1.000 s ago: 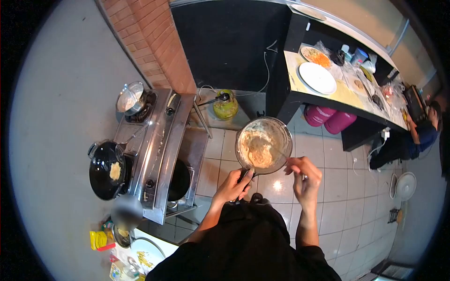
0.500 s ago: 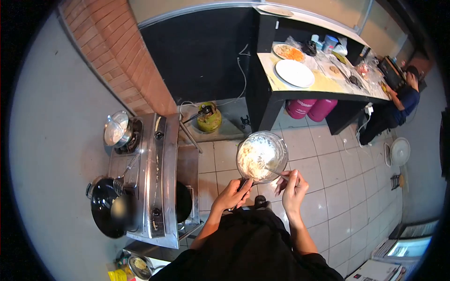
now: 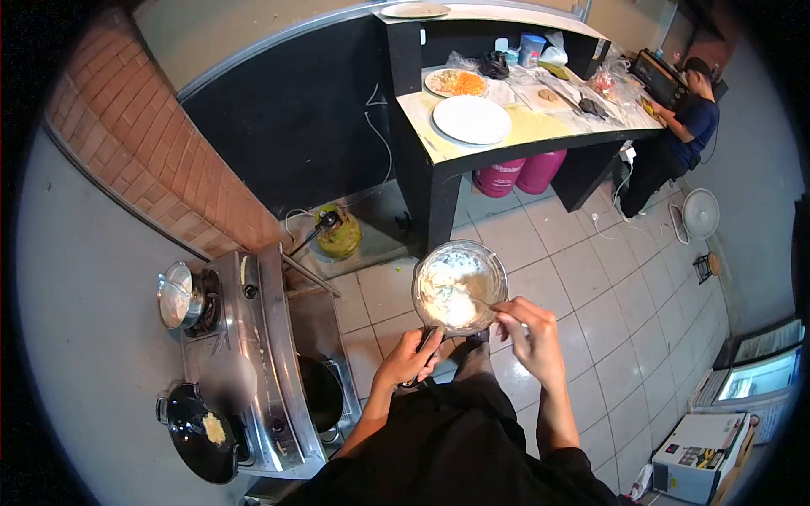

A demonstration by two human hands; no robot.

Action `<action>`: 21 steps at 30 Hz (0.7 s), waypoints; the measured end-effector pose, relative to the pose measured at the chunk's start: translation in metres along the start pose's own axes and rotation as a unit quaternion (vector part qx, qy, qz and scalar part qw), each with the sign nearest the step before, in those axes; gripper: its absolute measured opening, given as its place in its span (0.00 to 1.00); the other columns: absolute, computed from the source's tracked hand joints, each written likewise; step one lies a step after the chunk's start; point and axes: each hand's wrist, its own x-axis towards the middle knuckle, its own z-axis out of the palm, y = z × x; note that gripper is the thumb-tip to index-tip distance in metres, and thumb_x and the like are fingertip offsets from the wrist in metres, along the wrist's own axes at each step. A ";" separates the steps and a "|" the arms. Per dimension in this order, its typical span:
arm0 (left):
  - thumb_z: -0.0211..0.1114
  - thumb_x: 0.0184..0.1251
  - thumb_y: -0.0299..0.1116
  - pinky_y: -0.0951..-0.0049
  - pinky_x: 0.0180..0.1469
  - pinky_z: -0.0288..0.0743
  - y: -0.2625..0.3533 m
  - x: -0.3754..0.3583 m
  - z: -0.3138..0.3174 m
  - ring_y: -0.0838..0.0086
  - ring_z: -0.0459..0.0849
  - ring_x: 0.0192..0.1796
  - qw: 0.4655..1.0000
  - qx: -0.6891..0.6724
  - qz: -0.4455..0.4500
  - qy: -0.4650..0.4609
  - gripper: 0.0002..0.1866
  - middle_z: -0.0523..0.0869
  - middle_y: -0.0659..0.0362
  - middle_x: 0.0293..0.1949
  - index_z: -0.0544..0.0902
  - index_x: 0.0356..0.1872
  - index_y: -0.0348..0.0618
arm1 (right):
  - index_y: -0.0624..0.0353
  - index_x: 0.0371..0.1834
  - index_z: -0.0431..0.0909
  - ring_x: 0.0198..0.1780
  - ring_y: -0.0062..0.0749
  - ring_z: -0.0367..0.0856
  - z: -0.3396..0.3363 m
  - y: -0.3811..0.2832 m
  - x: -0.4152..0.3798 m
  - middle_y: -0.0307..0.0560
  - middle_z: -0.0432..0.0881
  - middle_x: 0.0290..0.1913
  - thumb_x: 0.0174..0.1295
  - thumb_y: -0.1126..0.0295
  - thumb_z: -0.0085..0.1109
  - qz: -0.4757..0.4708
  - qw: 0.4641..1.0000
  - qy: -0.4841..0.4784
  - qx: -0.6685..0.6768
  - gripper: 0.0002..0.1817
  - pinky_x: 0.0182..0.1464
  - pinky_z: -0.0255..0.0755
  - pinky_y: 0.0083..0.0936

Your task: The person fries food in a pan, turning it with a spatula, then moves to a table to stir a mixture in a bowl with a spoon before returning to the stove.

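Note:
A metal pan (image 3: 419, 305) with a pale, wet mixture (image 3: 450, 297) inside is in front of my body, above the tiled floor. My left hand (image 3: 407, 361) is wrapped round its black handle at the near left side. At the pan's right rim, my right hand (image 3: 531, 333) pinches the handle of a utensil whose far end dips into the mixture. The utensil's tip is hard to make out in the glare.
On the left, a steel stove (image 3: 245, 337) bears a pot (image 3: 179, 295) and a black wok (image 3: 190, 430) with a pale piece in it. A green gas cylinder (image 3: 340, 236) stands beyond. A counter (image 3: 527, 139) holds plates and food; a person (image 3: 688, 126) works at its far end.
The view has turned right, so the counter appears further left. My right hand is now closer to the pan's rim, and the pale piece in the wok shows clearly.

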 end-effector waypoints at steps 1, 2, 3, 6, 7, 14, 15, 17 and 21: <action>0.51 0.75 0.46 0.80 0.14 0.59 0.004 0.006 0.002 0.84 0.65 0.14 1.000 0.001 -0.005 0.007 0.20 0.70 0.65 0.17 0.70 0.31 0.38 | 0.71 0.38 0.80 0.23 0.27 0.78 -0.008 0.005 0.006 0.47 0.77 0.25 0.65 0.78 0.52 -0.001 1.000 -0.005 0.002 0.07 0.27 0.72 0.21; 0.51 0.75 0.46 0.80 0.14 0.59 0.007 0.012 0.005 0.85 0.65 0.14 1.000 0.002 -0.010 0.014 0.20 0.70 0.65 0.17 0.70 0.31 0.38 | 0.69 0.38 0.80 0.25 0.33 0.77 -0.016 0.011 0.012 0.49 0.76 0.26 0.63 0.78 0.55 0.020 1.000 0.009 0.021 0.06 0.29 0.71 0.25; 0.51 0.75 0.46 0.80 0.14 0.59 0.010 0.019 0.007 0.85 0.65 0.14 1.000 0.000 -0.010 0.021 0.20 0.70 0.65 0.17 0.70 0.31 0.38 | 0.67 0.39 0.80 0.27 0.38 0.77 -0.023 0.018 0.019 0.50 0.76 0.27 0.60 0.77 0.58 0.042 0.998 0.022 0.041 0.06 0.31 0.70 0.29; 0.51 0.75 0.46 0.80 0.14 0.60 0.021 0.049 0.013 0.85 0.65 0.14 0.999 0.027 0.009 0.023 0.20 0.70 0.65 0.18 0.70 0.31 0.38 | 0.66 0.41 0.80 0.29 0.40 0.78 -0.034 0.051 0.045 0.51 0.76 0.28 0.60 0.78 0.58 0.005 0.999 -0.022 0.028 0.07 0.33 0.71 0.29; 0.51 0.75 0.47 0.80 0.14 0.60 0.023 0.062 0.015 0.85 0.66 0.14 0.999 0.026 0.012 0.031 0.20 0.70 0.65 0.18 0.70 0.32 0.38 | 0.66 0.42 0.80 0.30 0.41 0.78 -0.039 0.062 0.055 0.51 0.76 0.29 0.60 0.78 0.58 -0.019 0.998 -0.054 0.021 0.08 0.33 0.72 0.30; 0.50 0.75 0.48 0.80 0.15 0.60 0.058 0.158 0.032 0.84 0.67 0.15 0.998 0.025 0.027 0.060 0.21 0.70 0.64 0.18 0.70 0.32 0.37 | 0.66 0.42 0.79 0.28 0.49 0.75 -0.087 0.121 0.104 0.53 0.77 0.29 0.56 0.80 0.60 -0.042 0.995 -0.088 0.020 0.10 0.32 0.70 0.35; 0.50 0.75 0.48 0.80 0.15 0.60 0.064 0.172 0.035 0.84 0.67 0.15 0.998 0.030 0.029 0.054 0.21 0.70 0.64 0.18 0.70 0.32 0.37 | 0.66 0.42 0.79 0.28 0.50 0.75 -0.099 0.130 0.111 0.54 0.77 0.29 0.56 0.80 0.60 -0.032 0.996 -0.087 0.015 0.10 0.31 0.69 0.35; 0.50 0.75 0.47 0.80 0.15 0.60 0.071 0.196 0.043 0.84 0.66 0.15 0.998 0.042 0.029 0.044 0.21 0.70 0.64 0.18 0.70 0.32 0.37 | 0.66 0.41 0.79 0.26 0.47 0.74 -0.117 0.147 0.123 0.53 0.75 0.27 0.56 0.81 0.60 -0.036 0.997 -0.062 0.020 0.09 0.30 0.68 0.33; 0.49 0.76 0.46 0.81 0.14 0.60 0.077 0.236 0.057 0.84 0.65 0.14 0.998 0.034 0.011 0.043 0.20 0.70 0.63 0.19 0.70 0.33 0.36 | 0.66 0.39 0.80 0.25 0.40 0.72 -0.148 0.173 0.148 0.50 0.73 0.26 0.56 0.82 0.60 0.004 1.000 -0.025 0.014 0.08 0.28 0.66 0.29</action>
